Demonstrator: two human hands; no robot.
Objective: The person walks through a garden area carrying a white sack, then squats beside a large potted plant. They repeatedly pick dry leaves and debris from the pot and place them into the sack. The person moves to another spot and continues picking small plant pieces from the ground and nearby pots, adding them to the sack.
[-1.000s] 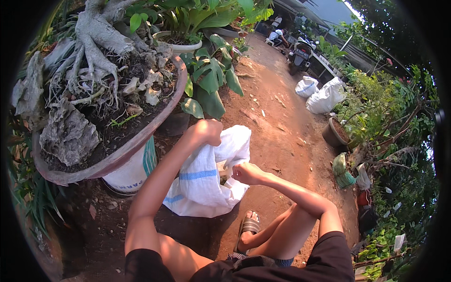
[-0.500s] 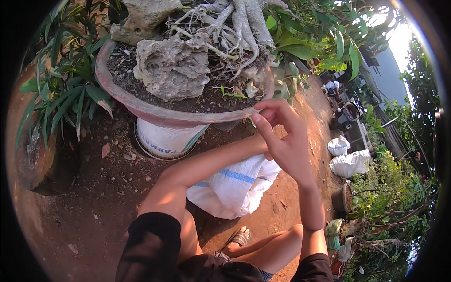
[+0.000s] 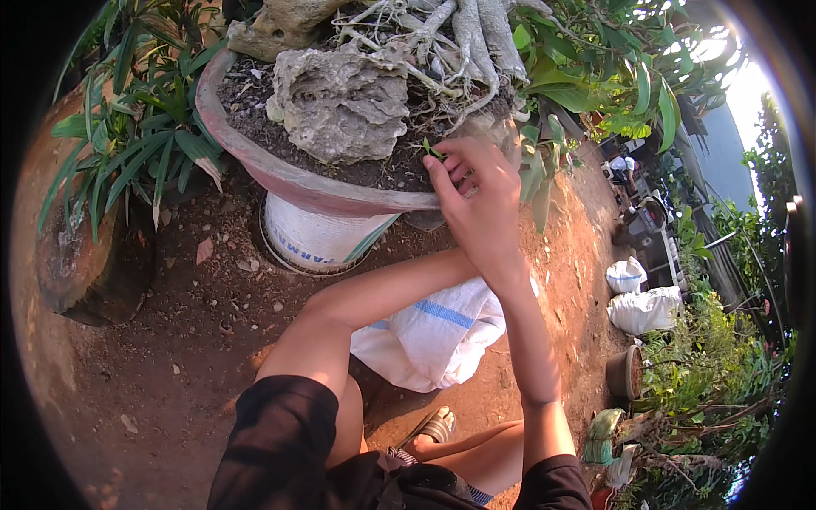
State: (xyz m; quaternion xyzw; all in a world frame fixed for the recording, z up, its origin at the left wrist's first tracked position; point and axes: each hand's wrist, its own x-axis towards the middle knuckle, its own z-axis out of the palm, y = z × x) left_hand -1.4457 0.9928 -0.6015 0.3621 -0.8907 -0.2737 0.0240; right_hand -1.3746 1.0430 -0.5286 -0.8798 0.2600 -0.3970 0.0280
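So the big oval pot (image 3: pixel 321 190) is being used as the landmark here; the right hand (image 3: pixel 478 183) is held over its near rim, toward the right end, fingers curled, with thumb and forefinger brought in close around a small green sprout (image 3: pixel 432 151); whether the sprout is actually pinched can't be told, since part of it is covered by the fingers. That sprout is rooted in the pot's soil, just inside the near rim; right beside it, further left in the pot, a chunky grey rock (image 3: pixel 344 106) is seated, and gnarly pale roots (image 3: pixel 476 47) are spread behind. The left hand is hidden behind the right wrist, in front of the pot, so its state can't be told. A white sack (image 3: pixel 429 336) with a blue stripe is slumped on the ground in front of the pot, partly covered by both forearms; the pot itself is propped on a white bucket (image 3: pixel 314 234); a spiky-leaved plant (image 3: pixel 161 132) can be seen left of it, and two more filled white sacks (image 3: pixel 646 310) are parked well off to its right.
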